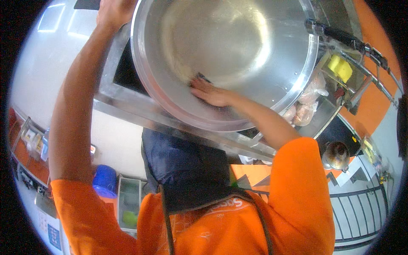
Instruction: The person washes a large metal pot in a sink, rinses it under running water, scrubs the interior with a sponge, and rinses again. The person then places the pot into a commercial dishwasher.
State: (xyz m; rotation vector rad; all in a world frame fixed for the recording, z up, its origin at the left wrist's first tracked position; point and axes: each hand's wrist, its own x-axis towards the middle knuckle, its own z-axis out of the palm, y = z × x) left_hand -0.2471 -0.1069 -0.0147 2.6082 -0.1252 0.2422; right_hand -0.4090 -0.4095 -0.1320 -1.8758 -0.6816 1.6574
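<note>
A large round metal pan [220,41] with a wide rim fills the upper middle, resting over a metal frame [124,92]. Inside it, my right hand [212,93] lies palm down against the sloping near wall. A small dark pad [202,77], perhaps a scrubber, shows at its fingertips; the rest is hidden under the hand. My left hand [115,14] is at the pan's left rim, cut off by the top edge. Its fingers are hidden, so its grip cannot be made out. A few water drops dot the pan's right wall.
A black-handled swing arm [341,36] reaches over the pan's right rim. Beyond that rim are clear plastic bags [306,111], a yellow block [340,68] in a tray and a metal pot [336,155]. A blue bucket [105,181] stands low on the left.
</note>
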